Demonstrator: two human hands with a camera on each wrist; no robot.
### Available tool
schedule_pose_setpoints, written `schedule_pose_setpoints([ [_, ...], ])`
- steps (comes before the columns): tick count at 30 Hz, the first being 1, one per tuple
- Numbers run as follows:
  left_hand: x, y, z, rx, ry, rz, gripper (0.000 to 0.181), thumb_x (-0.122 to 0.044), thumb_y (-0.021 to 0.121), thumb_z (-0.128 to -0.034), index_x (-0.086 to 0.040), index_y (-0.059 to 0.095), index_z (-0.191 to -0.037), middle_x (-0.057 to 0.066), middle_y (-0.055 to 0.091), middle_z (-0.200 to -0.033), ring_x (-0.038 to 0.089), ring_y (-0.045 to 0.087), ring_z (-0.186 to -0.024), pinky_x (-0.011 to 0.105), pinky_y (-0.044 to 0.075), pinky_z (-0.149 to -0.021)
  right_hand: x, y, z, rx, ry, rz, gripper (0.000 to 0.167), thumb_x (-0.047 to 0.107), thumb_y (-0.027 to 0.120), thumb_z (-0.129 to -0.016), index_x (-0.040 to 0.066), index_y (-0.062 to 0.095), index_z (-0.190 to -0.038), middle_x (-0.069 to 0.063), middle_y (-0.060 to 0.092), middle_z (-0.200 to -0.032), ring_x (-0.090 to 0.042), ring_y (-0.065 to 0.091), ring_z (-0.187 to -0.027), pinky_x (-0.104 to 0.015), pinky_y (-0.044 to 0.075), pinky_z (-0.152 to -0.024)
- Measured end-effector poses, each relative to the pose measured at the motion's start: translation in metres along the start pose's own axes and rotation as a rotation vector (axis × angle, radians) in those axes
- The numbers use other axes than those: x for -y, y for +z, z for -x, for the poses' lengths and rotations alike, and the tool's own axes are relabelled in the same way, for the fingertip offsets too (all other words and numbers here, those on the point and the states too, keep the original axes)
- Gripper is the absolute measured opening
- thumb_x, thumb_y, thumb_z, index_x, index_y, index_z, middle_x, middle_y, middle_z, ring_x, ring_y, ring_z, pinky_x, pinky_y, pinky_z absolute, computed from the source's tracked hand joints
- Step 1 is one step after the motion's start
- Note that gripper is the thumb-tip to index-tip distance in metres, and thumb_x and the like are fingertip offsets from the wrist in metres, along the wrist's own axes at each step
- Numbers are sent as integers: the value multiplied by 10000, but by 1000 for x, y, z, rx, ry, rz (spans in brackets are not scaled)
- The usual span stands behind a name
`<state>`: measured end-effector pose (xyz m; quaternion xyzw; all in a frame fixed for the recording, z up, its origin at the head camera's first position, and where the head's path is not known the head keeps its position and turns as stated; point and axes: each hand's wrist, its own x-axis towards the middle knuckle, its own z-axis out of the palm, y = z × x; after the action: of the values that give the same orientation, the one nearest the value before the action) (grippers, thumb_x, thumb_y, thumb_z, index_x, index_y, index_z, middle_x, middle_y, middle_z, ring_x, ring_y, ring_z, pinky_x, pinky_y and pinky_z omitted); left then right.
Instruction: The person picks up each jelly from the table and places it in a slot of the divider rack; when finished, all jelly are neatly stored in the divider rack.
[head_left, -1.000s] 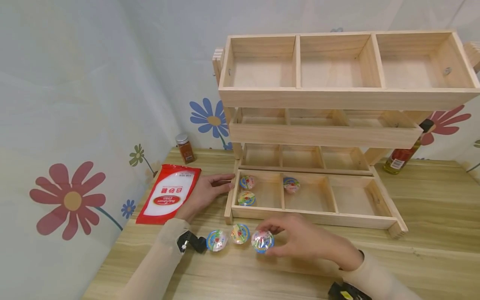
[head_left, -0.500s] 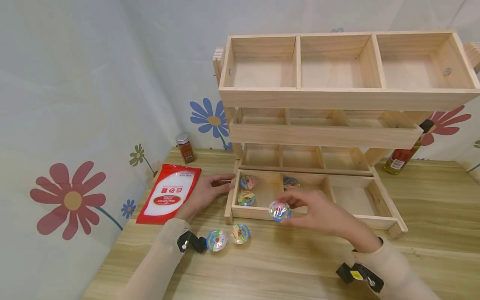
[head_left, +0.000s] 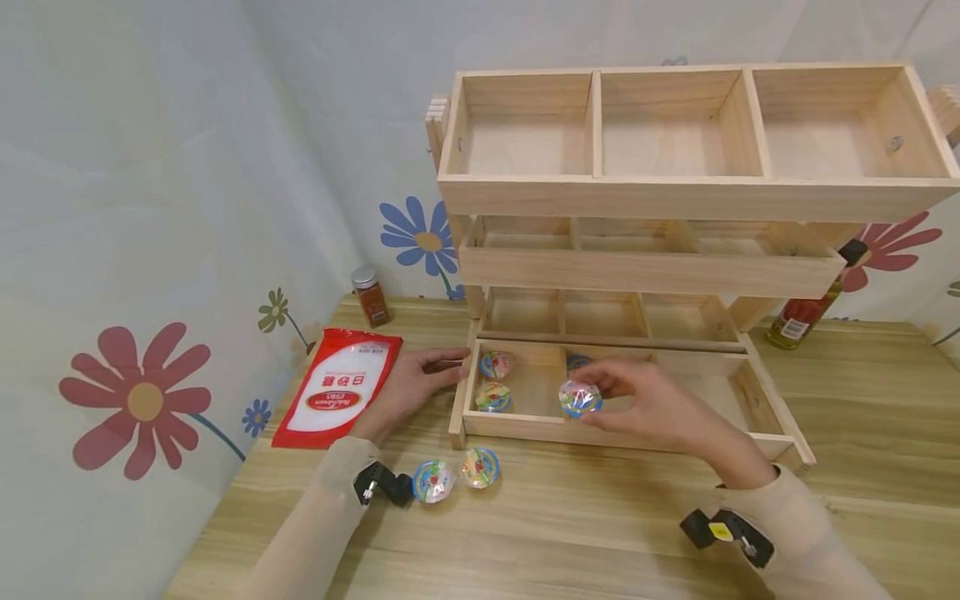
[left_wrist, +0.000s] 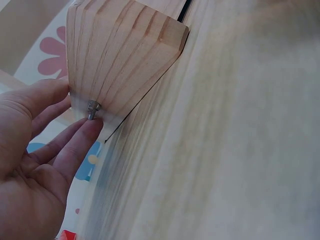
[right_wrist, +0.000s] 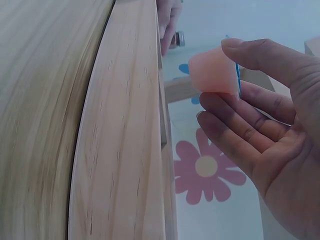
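Head view: the right hand (head_left: 645, 404) pinched a pink, foil-lidded cup (head_left: 581, 399) at the front edge of a pale wooden tray (head_left: 517, 427).
Left wrist: the left hand (left_wrist: 42, 175), fingers loose, touched the bolted wooden rack end (left_wrist: 120, 55); right wrist: room showed between cup and edge.

Homelike setting, table (head_left: 562, 542), flowered backdrop (head_left: 187, 233), sugar bag (head_left: 335, 388), lidded jar (head_left: 372, 298), rack (head_left: 675, 198)

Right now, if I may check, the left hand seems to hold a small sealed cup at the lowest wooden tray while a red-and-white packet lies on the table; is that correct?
Not quite: the right hand holds the small sealed cup at the lowest wooden tray, as the head view shows. A red-and-white packet does lie on the table.
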<state>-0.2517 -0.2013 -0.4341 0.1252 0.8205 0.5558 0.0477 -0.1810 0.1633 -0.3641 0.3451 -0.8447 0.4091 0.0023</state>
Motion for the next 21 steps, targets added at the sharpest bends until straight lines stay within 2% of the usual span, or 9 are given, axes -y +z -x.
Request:
schedule_pose_setpoints([
  [13,0,0,1,5,-2,3,436,-226,796,-985,-68,717,-1383,109,720,-1340,299,659,-1252,457,503,-1061,-14,-7,3,-9,166,5,470,191,887,-895,29,708,-1297,-48,731,-1170,-249,700,-1081,-457,564,-980],
  [21,-1,0,1,7,2,11,429,-212,792,-987,-66,717,-1383,103,723,-1335,292,660,-1251,445,503,-1058,-24,-8,4,-23,181,-3,474,186,896,-885,8,711,-1284,-78,736,-1162,-265,710,-1064,-487,564,-967],
])
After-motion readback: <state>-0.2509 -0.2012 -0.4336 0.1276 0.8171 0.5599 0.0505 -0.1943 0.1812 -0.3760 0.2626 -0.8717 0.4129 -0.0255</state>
